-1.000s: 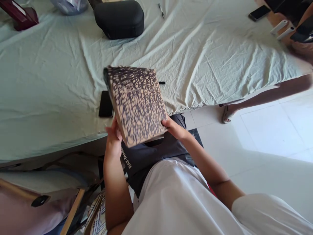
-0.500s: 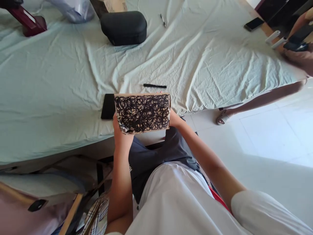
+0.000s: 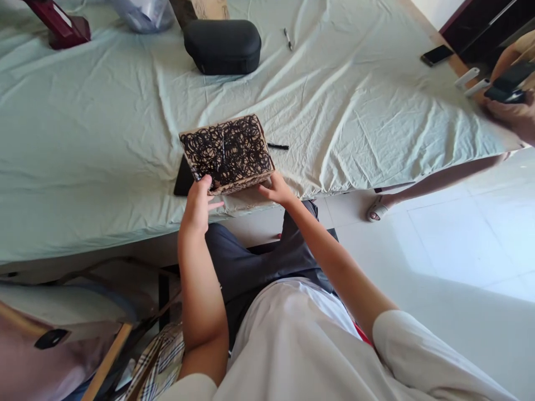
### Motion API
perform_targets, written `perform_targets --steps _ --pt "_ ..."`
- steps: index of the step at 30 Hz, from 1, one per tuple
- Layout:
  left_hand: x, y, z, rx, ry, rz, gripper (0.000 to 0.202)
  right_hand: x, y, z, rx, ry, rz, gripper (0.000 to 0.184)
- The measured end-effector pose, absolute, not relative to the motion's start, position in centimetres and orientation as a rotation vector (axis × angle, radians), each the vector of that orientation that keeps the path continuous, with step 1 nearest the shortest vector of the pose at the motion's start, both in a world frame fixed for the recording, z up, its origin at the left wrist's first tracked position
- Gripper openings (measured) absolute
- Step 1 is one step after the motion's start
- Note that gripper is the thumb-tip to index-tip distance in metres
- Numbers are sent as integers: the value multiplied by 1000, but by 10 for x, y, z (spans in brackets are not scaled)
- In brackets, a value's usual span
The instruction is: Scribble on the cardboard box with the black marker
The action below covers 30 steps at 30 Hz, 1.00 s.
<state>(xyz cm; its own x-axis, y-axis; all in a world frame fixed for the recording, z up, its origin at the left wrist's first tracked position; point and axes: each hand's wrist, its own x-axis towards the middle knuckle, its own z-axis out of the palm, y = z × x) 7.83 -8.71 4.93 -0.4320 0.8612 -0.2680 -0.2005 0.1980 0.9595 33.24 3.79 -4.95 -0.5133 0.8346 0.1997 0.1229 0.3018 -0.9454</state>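
A cardboard box (image 3: 226, 151) covered in black scribbles sits at the near edge of the table, over a pale green sheet (image 3: 104, 122). My left hand (image 3: 198, 203) grips its near left corner, thumb on top. My right hand (image 3: 276, 188) holds its near right corner. A black phone (image 3: 183, 178) lies partly under the box's left side. A black pen (image 3: 278, 146) lies just right of the box.
A black zip case (image 3: 223, 46), a dark red object (image 3: 62, 25), a plastic bag (image 3: 146, 14) and another pen (image 3: 288, 39) lie at the far side. Another person's hand with a dark device (image 3: 507, 92) and their sandalled foot (image 3: 378, 210) are at right. A phone (image 3: 437, 54) lies far right.
The box was held up and tilted in front of me, then turned and lowered forward onto the table edge. My hands moved with it, still at its near corners.
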Motion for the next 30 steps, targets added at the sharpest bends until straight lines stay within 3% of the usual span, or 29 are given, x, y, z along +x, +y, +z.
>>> perform_targets --steps 5,17,22,27,30 --pt "94 -76 86 874 1784 1336 65 324 40 -72 -760 -1986 916 102" --pt "93 -67 86 750 1935 1432 64 326 40 -65 -817 -2049 932 110" --pt "80 -51 67 1055 1792 1473 91 325 43 -67 -833 -1987 977 112" --pt "57 -22 10 1282 1352 1552 133 325 49 -67 -824 -1954 1002 117" --pt "41 -9 -24 1223 1279 1551 137 324 50 -65 -818 -1952 1011 116"
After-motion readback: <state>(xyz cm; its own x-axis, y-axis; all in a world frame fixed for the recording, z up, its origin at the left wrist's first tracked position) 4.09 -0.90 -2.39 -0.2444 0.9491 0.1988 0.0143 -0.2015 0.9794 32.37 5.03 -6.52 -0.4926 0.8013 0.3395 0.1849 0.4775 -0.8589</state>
